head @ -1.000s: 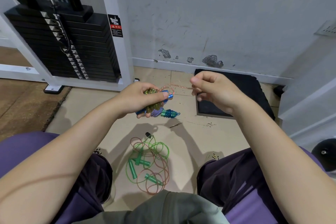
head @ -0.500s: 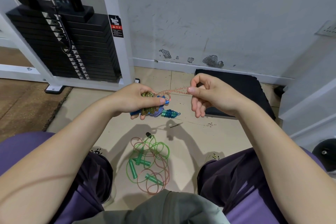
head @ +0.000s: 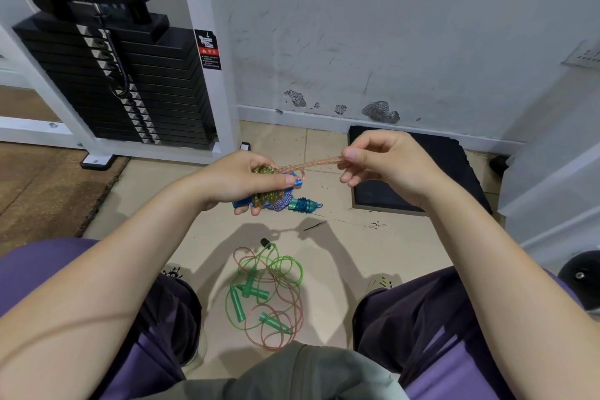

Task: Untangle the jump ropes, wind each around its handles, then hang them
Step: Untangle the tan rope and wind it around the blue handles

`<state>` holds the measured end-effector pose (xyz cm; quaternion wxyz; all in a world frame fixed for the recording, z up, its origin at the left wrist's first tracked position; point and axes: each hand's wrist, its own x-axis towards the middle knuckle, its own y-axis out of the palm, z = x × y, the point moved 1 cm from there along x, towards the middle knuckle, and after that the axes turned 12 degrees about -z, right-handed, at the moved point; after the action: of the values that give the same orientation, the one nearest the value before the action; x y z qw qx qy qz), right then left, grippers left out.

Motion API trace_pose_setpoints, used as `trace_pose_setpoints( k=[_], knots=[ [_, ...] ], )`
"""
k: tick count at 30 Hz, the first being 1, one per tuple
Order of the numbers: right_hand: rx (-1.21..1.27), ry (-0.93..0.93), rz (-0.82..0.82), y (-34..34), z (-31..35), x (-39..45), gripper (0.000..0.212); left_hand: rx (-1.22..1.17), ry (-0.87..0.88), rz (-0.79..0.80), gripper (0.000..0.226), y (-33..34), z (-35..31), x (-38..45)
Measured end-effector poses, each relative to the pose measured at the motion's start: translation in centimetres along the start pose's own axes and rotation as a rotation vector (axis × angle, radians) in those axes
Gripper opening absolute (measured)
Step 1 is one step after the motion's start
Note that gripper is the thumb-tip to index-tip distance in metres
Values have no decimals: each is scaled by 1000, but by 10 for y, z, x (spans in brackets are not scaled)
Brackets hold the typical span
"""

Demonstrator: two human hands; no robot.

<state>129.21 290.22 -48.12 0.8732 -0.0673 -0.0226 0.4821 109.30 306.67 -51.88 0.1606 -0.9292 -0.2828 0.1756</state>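
My left hand (head: 242, 177) grips a pair of blue handles (head: 243, 203) with an olive-green beaded rope (head: 267, 196) wound round them. My right hand (head: 386, 161) pinches the loose pinkish end of that rope (head: 311, 165), stretched taut between both hands. On the floor below the left hand lies a wound bundle with a teal handle (head: 303, 204) and purple-white cord. Nearer my knees lies a tangle of green and pink ropes (head: 276, 295) with several green handles (head: 237, 302).
A black weight stack (head: 130, 84) in a white frame stands at the left against the wall. A black mat (head: 418, 172) lies on the floor under my right hand. My legs flank the tangle. A dark round object (head: 581, 276) sits at the far right.
My right hand has drawn the rope's end a little farther right and straightened it, while my left hand has kept holding the wound handles.
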Motion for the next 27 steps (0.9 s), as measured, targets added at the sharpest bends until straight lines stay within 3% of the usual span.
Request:
trace_pose_setpoints(
  k=[6, 14, 19, 22, 27],
  knots=[
    [-77, 44, 47, -1, -6, 2, 31, -24, 13, 8, 43, 2, 0, -1],
    [-415, 162, 206, 6, -8, -5, 16, 13, 20, -2, 48, 1, -2, -2],
    [-699, 93, 219, 10, -6, -6, 11, 44, 29, 19, 52, 5, -3, -5],
    [-632, 81, 204, 12, -3, -8, 9, 60, 27, 19, 40, 7, -3, -6],
    [-273, 60, 140, 20, -2, -11, 7, 89, 24, 19, 32, 12, -2, -6]
  ],
)
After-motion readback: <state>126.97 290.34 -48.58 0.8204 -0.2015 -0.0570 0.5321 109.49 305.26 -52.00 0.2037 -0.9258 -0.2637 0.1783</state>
